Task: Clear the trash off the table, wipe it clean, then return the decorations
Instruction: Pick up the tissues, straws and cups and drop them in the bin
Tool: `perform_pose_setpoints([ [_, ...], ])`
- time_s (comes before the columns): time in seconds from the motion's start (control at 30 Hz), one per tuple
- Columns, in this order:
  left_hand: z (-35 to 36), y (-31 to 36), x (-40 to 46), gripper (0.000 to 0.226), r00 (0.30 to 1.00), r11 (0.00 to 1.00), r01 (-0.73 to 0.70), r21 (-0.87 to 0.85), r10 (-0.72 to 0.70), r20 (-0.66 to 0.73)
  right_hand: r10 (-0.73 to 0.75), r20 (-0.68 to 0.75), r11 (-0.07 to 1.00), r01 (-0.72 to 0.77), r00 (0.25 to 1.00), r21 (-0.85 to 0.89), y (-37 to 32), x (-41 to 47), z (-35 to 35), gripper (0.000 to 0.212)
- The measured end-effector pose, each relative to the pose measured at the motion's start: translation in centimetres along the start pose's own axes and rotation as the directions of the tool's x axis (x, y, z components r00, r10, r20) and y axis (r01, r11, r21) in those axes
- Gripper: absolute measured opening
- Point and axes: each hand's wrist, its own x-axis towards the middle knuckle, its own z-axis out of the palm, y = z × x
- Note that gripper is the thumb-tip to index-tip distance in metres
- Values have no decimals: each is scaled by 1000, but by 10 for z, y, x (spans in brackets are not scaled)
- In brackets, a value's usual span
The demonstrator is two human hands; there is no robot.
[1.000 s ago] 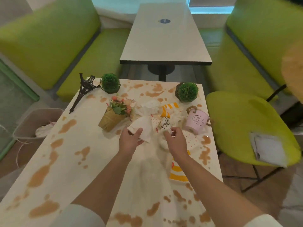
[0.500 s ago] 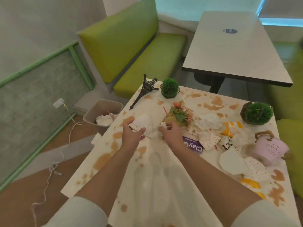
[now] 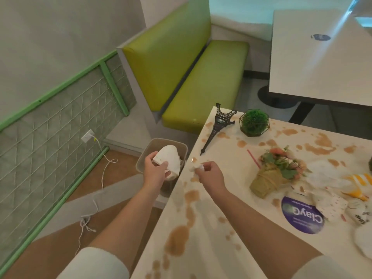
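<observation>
1. The room was evenly, softly lit, with a cool bluish-white glow coming from the top of the view.
2. A bright diagonal streak of glare crossed the far white table point(image 3: 322, 57).
3. The stained bench point(image 3: 231, 208) carried a dull sheen and only faint, soft shadows under the forearms.
4. Wide-angle distortion bent the wall rail point(image 3: 60, 87) and stretched the sleeves at the bottom corners.
5. Detail was soft all over, blurriest at the right edge.
</observation>
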Motion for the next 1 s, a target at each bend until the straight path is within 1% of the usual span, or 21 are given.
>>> perform_pose_setpoints([
  [0.1,-16,2,36,45,998,999,51,16,-51,-27,15,-19,1000,-15,1000,-11,-5,15,28,15],
  [0.23,-27,-1,80,45,996,995,88,55,-86,-38,31,-5,998,-31,1000,-52,-10,36,56,22],
  [0.3,-29,-5,98,50,994,986,108,125,-106,-27,36,-8,996,-36,999,-82,-12,46,68,24],
  [0.4,-34,-11,118,66,986,948,167,272,-166,-28,30,-11,992,-31,999,-120,-16,60,81,20],
  [0.47,-37,-17,125,62,983,925,179,335,-181,-23,13,1,990,-13,1000,-138,-19,71,90,19],
  [0.6,-34,-27,133,26,996,915,86,394,-92,-3,-37,-5,987,36,999,-158,-25,88,108,19],
  [0.63,-32,-28,134,20,997,913,67,402,-71,-6,-45,-16,987,42,999,-157,-25,92,111,19],
  [0.73,-22,-27,133,17,1000,898,27,439,-28,-3,-60,-44,986,52,997,-161,-25,98,113,24],
  [0.83,-8,-24,125,16,999,888,-22,458,3,43,-52,-15,979,49,999,-197,-23,95,104,40],
  [0.87,-2,-23,121,15,998,887,-42,461,13,66,-55,-16,980,50,998,-193,-21,94,98,42],
  [1.0,26,-23,106,15,984,884,-110,454,32,175,-67,-107,980,45,992,-196,-3,90,61,30],
])
